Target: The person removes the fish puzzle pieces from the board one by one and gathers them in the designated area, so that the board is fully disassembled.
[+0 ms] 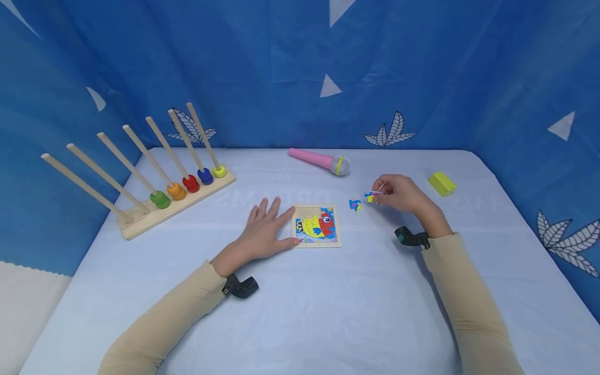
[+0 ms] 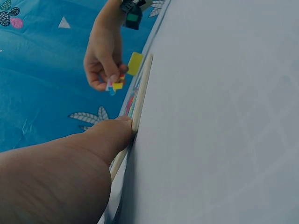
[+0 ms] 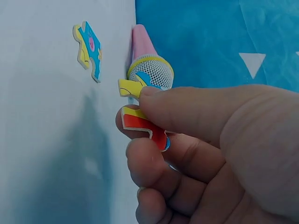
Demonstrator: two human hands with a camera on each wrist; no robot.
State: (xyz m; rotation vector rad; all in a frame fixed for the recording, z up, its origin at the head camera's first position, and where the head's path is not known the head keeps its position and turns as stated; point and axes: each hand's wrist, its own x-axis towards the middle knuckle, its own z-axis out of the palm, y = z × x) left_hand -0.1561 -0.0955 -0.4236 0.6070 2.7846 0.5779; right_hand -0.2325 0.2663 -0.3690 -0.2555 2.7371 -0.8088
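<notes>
Filling most of wooden tray (image 1: 307, 212): puzzle pieces (image 1: 315, 227)

Puzzle piece (image 1: 371, 198) in right fingers (image 1: 382, 179)

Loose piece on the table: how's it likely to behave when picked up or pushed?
The loose piece looks flat and unbent, so it's probably stiff. Its thin edge suggests little weight. Lying flat on the table, it would likely slide rather than tip.
</notes>
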